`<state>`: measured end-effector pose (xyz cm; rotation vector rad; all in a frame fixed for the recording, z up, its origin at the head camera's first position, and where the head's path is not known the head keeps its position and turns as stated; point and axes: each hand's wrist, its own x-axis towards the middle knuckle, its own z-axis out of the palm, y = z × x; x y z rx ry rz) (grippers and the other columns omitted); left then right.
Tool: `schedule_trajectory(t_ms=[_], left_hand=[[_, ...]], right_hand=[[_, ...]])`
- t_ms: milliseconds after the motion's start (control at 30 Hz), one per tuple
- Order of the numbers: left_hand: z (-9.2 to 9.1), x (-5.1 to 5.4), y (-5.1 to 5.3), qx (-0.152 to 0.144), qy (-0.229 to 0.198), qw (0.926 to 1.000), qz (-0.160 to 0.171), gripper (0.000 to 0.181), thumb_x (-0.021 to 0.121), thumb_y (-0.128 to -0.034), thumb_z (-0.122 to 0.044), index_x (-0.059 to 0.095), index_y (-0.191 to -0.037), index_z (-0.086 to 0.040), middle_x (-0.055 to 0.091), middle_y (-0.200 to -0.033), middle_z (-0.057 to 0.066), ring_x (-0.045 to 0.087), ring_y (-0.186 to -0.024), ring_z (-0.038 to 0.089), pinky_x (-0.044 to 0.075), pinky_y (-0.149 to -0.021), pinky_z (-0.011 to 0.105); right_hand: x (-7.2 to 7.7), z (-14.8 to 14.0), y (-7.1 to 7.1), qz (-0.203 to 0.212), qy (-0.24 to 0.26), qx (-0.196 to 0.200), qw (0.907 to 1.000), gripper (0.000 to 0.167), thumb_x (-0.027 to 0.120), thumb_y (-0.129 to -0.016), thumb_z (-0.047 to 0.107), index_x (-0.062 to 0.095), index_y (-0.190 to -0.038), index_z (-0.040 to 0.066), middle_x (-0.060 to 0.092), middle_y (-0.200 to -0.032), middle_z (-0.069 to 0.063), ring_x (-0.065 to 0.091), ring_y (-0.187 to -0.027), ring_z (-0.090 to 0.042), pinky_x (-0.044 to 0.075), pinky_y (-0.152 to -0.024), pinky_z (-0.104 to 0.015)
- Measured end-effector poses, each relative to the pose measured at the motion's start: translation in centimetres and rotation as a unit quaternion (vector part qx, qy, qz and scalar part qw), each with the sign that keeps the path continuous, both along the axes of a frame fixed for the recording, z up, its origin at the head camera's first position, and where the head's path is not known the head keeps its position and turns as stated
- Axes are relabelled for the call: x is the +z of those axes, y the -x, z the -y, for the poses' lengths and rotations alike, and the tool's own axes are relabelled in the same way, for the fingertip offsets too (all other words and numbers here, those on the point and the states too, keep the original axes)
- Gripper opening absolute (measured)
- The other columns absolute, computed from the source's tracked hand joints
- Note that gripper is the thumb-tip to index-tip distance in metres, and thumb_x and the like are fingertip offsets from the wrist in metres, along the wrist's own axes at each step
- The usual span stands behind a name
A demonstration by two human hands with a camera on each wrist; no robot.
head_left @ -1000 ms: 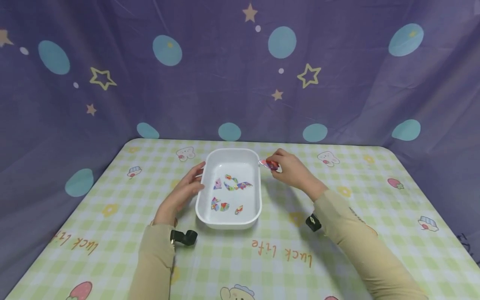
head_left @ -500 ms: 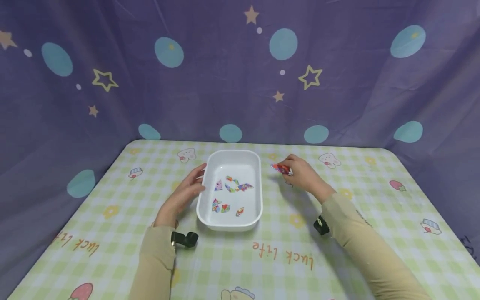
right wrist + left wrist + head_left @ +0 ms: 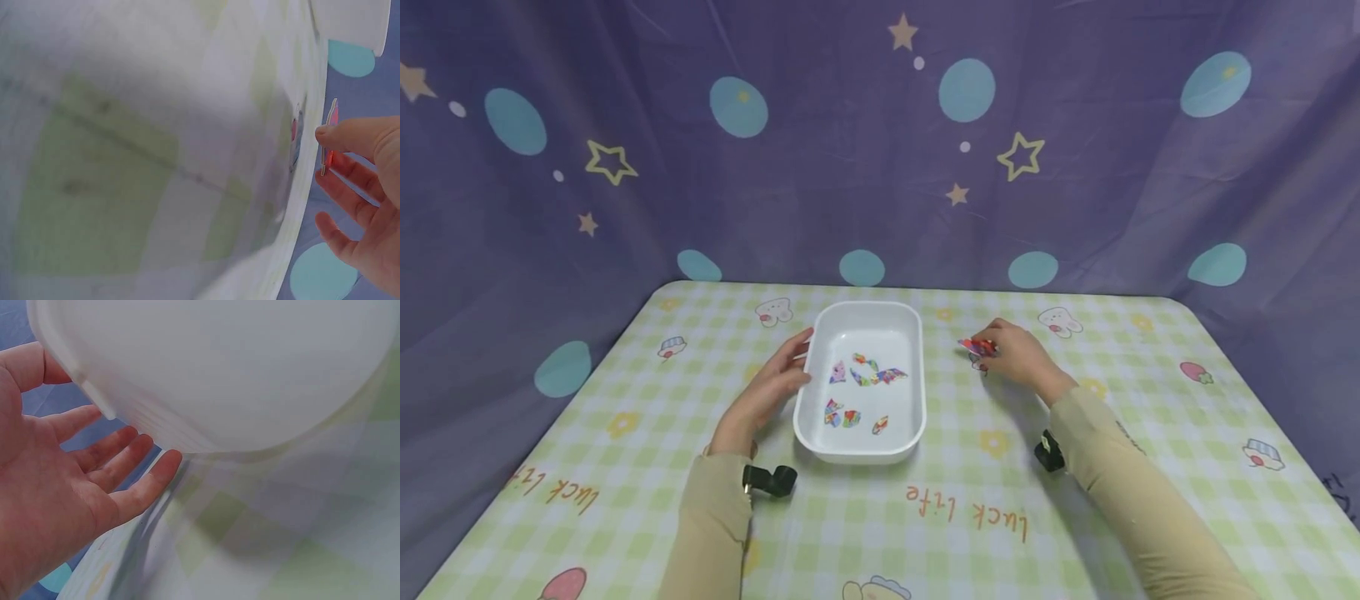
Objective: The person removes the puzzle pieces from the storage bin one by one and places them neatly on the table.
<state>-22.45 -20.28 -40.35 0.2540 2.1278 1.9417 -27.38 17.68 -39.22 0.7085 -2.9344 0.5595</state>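
Note:
My left hand (image 3: pixel 763 397) rests against the left side of a white tray (image 3: pixel 859 457); the left wrist view shows its spread fingers (image 3: pixel 134 494) touching the tray wall (image 3: pixel 206 375). Right of the tray, my right hand (image 3: pixel 1022 360) pinches a flat red and purple piece (image 3: pixel 977 347) just above the table. In the right wrist view the thumb and fingertips hold that thin piece (image 3: pixel 331 137) by its faces. Several small colourful pieces lie on the tray floor, among them a pink one (image 3: pixel 837 372) and a winged one (image 3: pixel 891 376).
A green and white checked cloth (image 3: pixel 962 550) with printed pictures and lettering covers the table. Behind it hangs a purple curtain (image 3: pixel 850 167) with stars and blue ovals. A black wrist camera (image 3: pixel 771 481) sits on the left wrist, another (image 3: pixel 1049 452) on the right.
My right hand has moved right, away from the tray, and slightly nearer the front, with the red piece still pinched. My left hand stays at the tray's left side.

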Motion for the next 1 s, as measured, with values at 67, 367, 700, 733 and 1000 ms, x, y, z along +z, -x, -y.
schedule_trajectory(t_ms=[67, 367, 700, 733, 1000], left_hand=[[0.0, -0.1, 0.0, 0.000, -0.001, 1.0000, -0.001, 0.079, 0.050, -0.0781, 0.000, 0.016, -0.146, -0.020, 0.021, -0.147, 0.015, 0.027, -0.132, 0.034, 0.025, -0.107, 0.050], [0.1, -0.2, 0.0, -0.001, -0.003, 1.0000, -0.001, 0.078, 0.050, -0.0787, 0.000, 0.016, -0.147, -0.019, 0.022, -0.147, 0.015, 0.027, -0.132, 0.034, 0.025, -0.107, 0.050], [0.1, -0.2, 0.0, 0.002, -0.008, 1.0000, 0.006, 0.079, 0.050, -0.0783, 0.000, 0.016, -0.147, -0.019, 0.022, -0.147, 0.015, 0.028, -0.132, 0.034, 0.025, -0.107, 0.050], [0.0, -0.1, 0.0, 0.002, -0.010, 0.9999, 0.007, 0.079, 0.050, -0.0783, 0.001, 0.016, -0.146, -0.019, 0.022, -0.147, 0.015, 0.028, -0.132, 0.034, 0.025, -0.107, 0.049], [-0.1, 0.0, 0.0, 0.012, -0.008, 0.9998, 0.014, 0.077, 0.049, -0.0787, 0.001, 0.019, -0.146, -0.021, 0.023, -0.147, 0.013, 0.029, -0.132, 0.032, 0.025, -0.108, 0.049]], right_hand=[[-0.2, -0.2, 0.1, -0.001, 0.001, 0.001, 1.0000, 0.039, 0.073, -0.071, 0.015, 0.065, -0.109, 0.003, 0.060, -0.102, -0.011, 0.058, -0.088, -0.025, 0.047, -0.082, -0.041], [-0.8, -0.8, 0.3, 0.017, 0.002, 0.003, 0.9999, 0.037, 0.072, -0.072, 0.012, 0.065, -0.108, 0.002, 0.060, -0.100, -0.013, 0.057, -0.086, -0.026, 0.047, -0.081, -0.042], [-1.2, -1.1, 0.4, 0.025, 0.010, -0.001, 0.9996, 0.033, 0.069, -0.073, 0.007, 0.066, -0.106, 0.001, 0.061, -0.098, -0.014, 0.056, -0.084, -0.025, 0.047, -0.080, -0.041], [-1.2, -1.2, 0.4, 0.027, 0.013, -0.002, 0.9995, 0.033, 0.068, -0.073, 0.007, 0.066, -0.106, 0.000, 0.061, -0.098, -0.014, 0.056, -0.084, -0.025, 0.047, -0.080, -0.041], [-1.5, -1.5, 0.8, 0.051, 0.032, -0.010, 0.9981, 0.033, 0.066, -0.074, 0.006, 0.065, -0.106, 0.000, 0.063, -0.095, -0.014, 0.058, -0.083, -0.024, 0.048, -0.077, -0.040]])
